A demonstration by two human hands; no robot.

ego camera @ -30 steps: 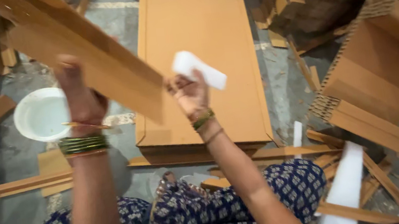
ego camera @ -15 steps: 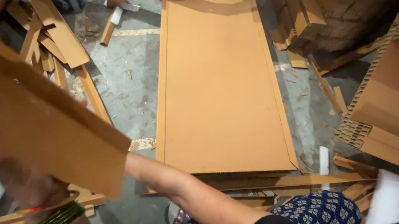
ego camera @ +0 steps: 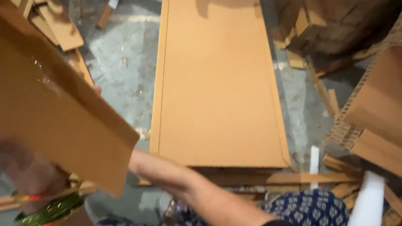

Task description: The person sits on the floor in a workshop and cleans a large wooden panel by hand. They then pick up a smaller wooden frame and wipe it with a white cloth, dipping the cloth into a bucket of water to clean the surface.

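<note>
A brown cardboard strip point(ego camera: 38, 93) is filling the upper left of the head view, tilted so that it is running from the top left corner down to a blunt end near the middle. The left hand point(ego camera: 8, 159) is gripping it from underneath — the fingers are hidden behind the board, so the hold is showing only as a wrist pressed up against the strip's lower edge. Green bangles point(ego camera: 51, 210) are sitting on that wrist. The right arm point(ego camera: 196, 191) is reaching across under the strip's lower end, and the right hand itself is hidden behind the board, so I cannot tell whether it is closed or spread.

On the grey concrete floor point(ego camera: 123, 71) a large flat cardboard sheet point(ego camera: 216, 74) is lying lengthwise away from the person, its near edge just beyond the right forearm. Loose cardboard offcuts point(ego camera: 57, 23) are lying by the sheet's far left corner, and a stack of honeycomb cardboard blocks point(ego camera: 396, 103) is standing along the sheet's right side — more stacked pieces point(ego camera: 346, 0) are piled behind it. White strips point(ego camera: 366, 205) are lying near the sheet's near right corner. The person's blue patterned clothing point(ego camera: 307, 210) is showing at the bottom edge.
</note>
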